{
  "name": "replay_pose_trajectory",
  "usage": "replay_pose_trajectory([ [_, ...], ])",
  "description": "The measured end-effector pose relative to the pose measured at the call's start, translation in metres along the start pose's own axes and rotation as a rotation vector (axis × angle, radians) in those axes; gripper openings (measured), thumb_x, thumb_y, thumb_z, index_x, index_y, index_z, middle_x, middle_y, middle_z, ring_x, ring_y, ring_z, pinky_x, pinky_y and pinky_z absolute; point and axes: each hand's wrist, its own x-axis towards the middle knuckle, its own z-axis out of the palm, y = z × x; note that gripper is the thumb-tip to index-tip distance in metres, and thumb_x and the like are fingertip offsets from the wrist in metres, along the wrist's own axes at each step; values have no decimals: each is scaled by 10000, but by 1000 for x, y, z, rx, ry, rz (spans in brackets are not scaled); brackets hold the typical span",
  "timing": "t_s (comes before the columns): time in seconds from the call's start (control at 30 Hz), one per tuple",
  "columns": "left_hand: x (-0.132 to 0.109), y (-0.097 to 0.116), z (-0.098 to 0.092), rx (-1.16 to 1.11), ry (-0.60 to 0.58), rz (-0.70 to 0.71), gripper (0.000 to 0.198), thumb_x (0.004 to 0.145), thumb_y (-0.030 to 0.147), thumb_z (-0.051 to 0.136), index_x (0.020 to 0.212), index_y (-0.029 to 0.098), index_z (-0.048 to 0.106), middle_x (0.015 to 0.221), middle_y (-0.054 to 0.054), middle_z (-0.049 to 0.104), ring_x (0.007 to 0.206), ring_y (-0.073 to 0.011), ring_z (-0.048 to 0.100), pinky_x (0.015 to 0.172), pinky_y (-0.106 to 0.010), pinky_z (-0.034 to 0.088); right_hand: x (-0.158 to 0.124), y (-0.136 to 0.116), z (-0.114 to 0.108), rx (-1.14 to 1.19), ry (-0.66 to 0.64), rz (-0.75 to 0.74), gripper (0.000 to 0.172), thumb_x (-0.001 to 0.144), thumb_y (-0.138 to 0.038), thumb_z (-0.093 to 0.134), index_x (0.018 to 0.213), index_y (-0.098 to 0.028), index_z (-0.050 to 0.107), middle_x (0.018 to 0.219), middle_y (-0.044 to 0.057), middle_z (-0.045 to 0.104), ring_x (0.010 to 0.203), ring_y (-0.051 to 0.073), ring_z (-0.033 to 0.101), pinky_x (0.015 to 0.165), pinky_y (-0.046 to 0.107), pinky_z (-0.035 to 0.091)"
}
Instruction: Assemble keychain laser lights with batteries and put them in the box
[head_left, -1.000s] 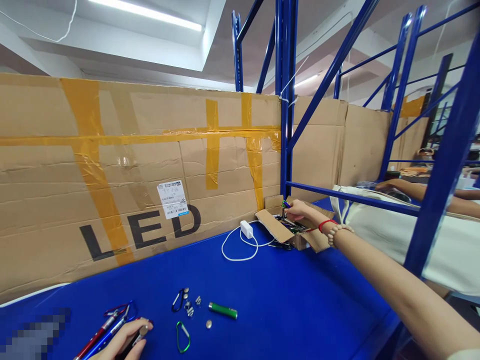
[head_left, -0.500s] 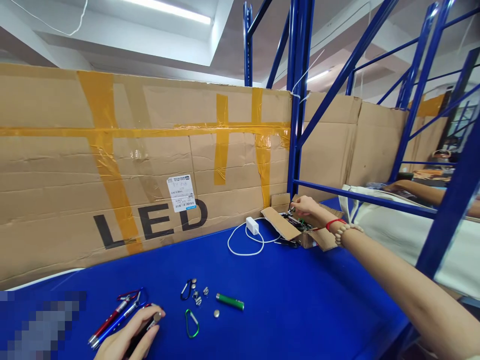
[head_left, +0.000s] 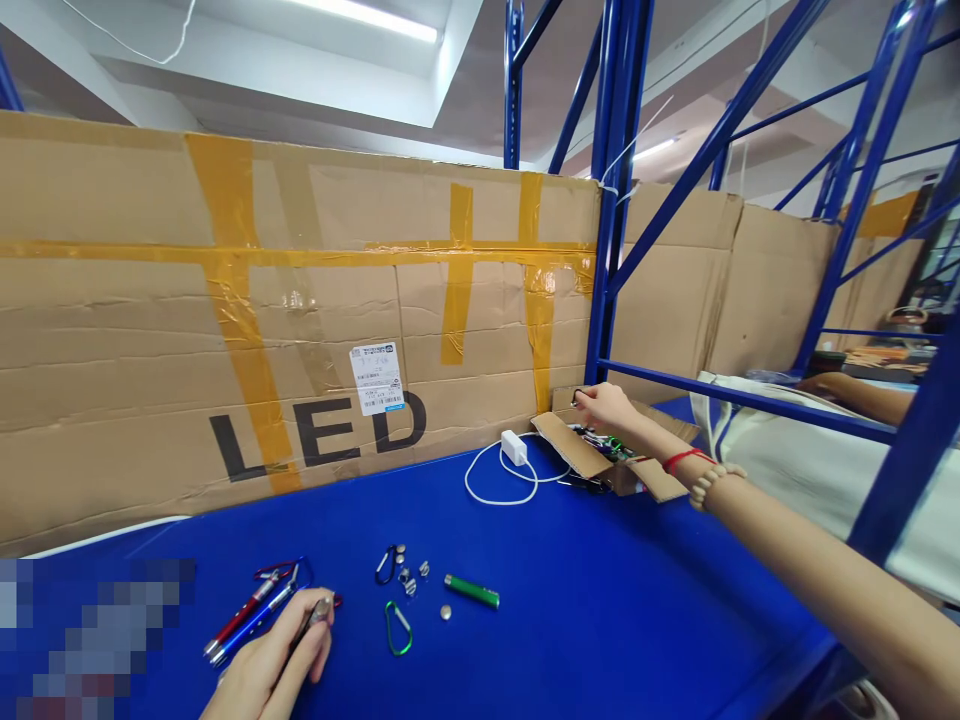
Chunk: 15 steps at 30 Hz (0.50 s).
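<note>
My left hand (head_left: 281, 655) is closed around a slim dark tube with a metal end (head_left: 322, 606), like a small flashlight; most of it is hidden by the fingers. Beside it lie a red flashlight (head_left: 244, 610) and a blue flashlight (head_left: 255, 622) with carabiners at their ends. Above the open cardboard box (head_left: 574, 450), my right hand (head_left: 611, 408) pinches a small black thing (head_left: 577, 397), perhaps a carabiner. A green tube (head_left: 472, 591), a green carabiner (head_left: 398, 630), a dark carabiner (head_left: 385, 565), a round button cell (head_left: 445, 612) and several small metal parts (head_left: 409, 583) lie between the hands.
A white charger (head_left: 514, 447) with a looped cable lies left of the box. Behind the blue table (head_left: 585, 590) stands a large taped cardboard sheet (head_left: 330, 320). A blue metal rack (head_left: 611, 250) rises behind the box. Another person's arm (head_left: 855, 395) reaches over white fabric at right.
My right hand has risen slightly out of the box with the small black thing in its fingers. My left hand keeps its tube, its fingers now curled closer. The view has shifted slightly left.
</note>
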Motion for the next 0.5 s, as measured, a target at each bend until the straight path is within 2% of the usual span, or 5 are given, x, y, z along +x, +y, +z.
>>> replay_pose_trajectory([
  [0.03,0,3,1,-29,20,-39,345,953,478,285,834,233,497,572,38,543,509,-141,520,553,-213,454,-7,-9,8,56,-22,-42,247,918,-327,517,1071,-145,582,1055,59,604,871,173,608,746,339,528],
  [0.13,0,8,3,-123,-21,-101,438,970,474,227,706,211,458,620,18,515,501,-131,440,524,-238,380,-36,-42,37,229,-132,-179,227,920,-319,516,1033,-137,590,1001,53,617,823,151,613,705,313,534],
  [0.27,0,11,3,-274,36,-125,437,958,508,239,734,201,454,631,13,495,507,-132,412,526,-258,359,-89,-82,80,438,-417,-343,193,911,-242,506,973,-123,645,856,38,651,677,98,601,551,199,525],
  [0.4,1,16,-2,-327,17,-146,324,963,466,273,800,210,386,659,24,500,524,-126,416,530,-254,344,-135,-107,115,565,-708,-407,276,829,-148,533,1071,-145,665,702,10,653,573,74,582,473,153,501],
  [0.5,2,21,-5,-338,8,-148,240,931,408,396,796,225,319,689,35,485,564,-120,418,571,-254,360,-163,-118,137,606,-853,-402,301,785,-127,531,1037,-158,692,618,-16,639,470,56,555,437,149,481],
])
